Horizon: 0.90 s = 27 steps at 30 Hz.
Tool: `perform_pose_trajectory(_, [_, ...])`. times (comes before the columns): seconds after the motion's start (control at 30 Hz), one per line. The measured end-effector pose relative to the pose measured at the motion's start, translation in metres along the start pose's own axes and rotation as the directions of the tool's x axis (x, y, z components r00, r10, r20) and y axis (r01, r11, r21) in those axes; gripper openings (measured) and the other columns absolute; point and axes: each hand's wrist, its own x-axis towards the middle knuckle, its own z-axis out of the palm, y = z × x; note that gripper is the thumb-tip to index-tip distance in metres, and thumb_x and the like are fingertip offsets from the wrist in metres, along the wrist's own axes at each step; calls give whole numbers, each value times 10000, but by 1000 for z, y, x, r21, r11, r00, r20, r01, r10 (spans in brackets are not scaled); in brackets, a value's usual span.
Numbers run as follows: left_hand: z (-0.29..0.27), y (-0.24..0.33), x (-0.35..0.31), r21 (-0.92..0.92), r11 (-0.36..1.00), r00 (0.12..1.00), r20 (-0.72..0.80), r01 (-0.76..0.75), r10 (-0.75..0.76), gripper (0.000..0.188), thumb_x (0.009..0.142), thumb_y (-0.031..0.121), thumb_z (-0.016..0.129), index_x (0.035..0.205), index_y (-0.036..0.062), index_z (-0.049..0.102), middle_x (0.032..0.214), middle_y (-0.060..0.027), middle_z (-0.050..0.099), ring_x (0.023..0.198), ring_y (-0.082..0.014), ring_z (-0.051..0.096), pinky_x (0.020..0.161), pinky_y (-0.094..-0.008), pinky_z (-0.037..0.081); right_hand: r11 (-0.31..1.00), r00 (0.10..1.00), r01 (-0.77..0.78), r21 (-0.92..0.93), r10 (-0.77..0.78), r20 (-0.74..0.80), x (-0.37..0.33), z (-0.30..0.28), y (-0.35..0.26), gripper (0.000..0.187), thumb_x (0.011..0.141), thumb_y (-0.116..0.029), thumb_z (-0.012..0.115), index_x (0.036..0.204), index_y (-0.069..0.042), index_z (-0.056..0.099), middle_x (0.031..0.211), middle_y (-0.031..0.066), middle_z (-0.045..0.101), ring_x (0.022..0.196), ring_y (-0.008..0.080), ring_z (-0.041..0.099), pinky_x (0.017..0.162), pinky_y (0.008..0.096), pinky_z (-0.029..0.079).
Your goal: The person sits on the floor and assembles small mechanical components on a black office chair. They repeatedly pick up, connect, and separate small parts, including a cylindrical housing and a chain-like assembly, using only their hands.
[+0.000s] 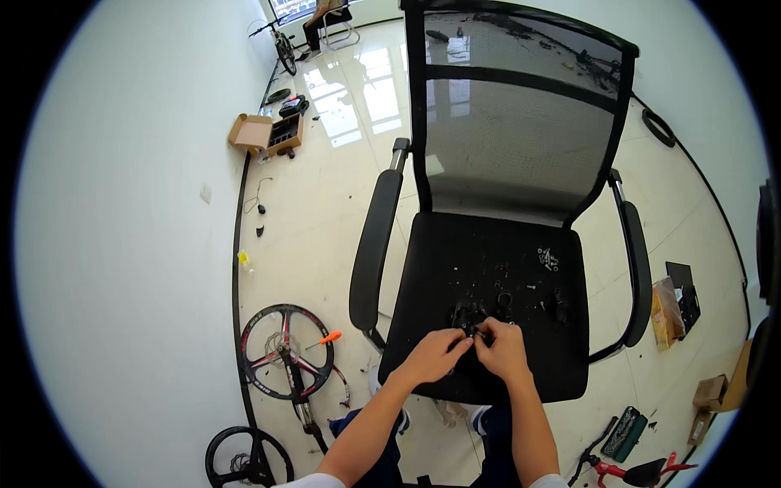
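Both hands meet low over the black seat [529, 378] of a mesh-backed office chair. My left hand [435, 355] is closed, its thumb and fingers pinching a small black mechanical part [467, 317]. From the other side my right hand [503, 351] presses its fingertips together at the same part. Whatever sits between them is too small and dark to make out. Just beyond the fingers lies a black ring-shaped piece [504, 302]. A pile of silvery screws and nuts [547, 259] rests farther back on the seat, and another dark part [558, 306] lies right of the hands.
Armrests [376, 244] flank the seat. On the floor at left are a spoked wheel [246, 342], an orange-handled screwdriver [331, 337] and an open cardboard box [252, 132]. A green case [625, 434] and red frame piece [606, 468] lie at lower right. Someone sits far back [325, 18].
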Motion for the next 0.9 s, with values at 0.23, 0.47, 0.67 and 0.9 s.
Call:
perform_pose_trajectory(0.23, [5,-18,-9,135,988,997,-9,-72,74,271,972,242,536,942,-21,593,873,-187,600,885,-378,592,757,-433,462,987,980,-71,144,42,196,2,-3,8,224,825,-105,662,995,38,692,732,220,659,599,327,653,573,363,497])
perform_pose_trajectory(0.47, [-9,0,-9,116,985,982,121,131,-145,261,990,233,527,923,-13,583,754,-183,637,726,-360,638,659,-403,483,999,991,-33,6,32,126,-16,4,7,156,793,-115,703,863,24,687,692,209,648,625,353,658,581,376,499])
perform_pose_trajectory(0.67, [-9,5,-6,-99,957,953,167,273,-254,246,990,203,502,915,-15,588,648,-159,637,624,-322,651,608,-361,495,990,996,-84,113,81,32,-3,11,3,166,771,-81,709,808,27,589,729,189,659,637,305,667,579,362,494])
perform_pose_trajectory(0.9, [-9,-10,-9,235,972,999,-46,26,-16,199,962,191,524,904,34,631,714,-173,649,679,-369,652,623,-432,503,890,948,-197,412,65,313,-1,14,14,226,908,-180,638,944,33,702,742,150,698,641,161,662,611,305,504])
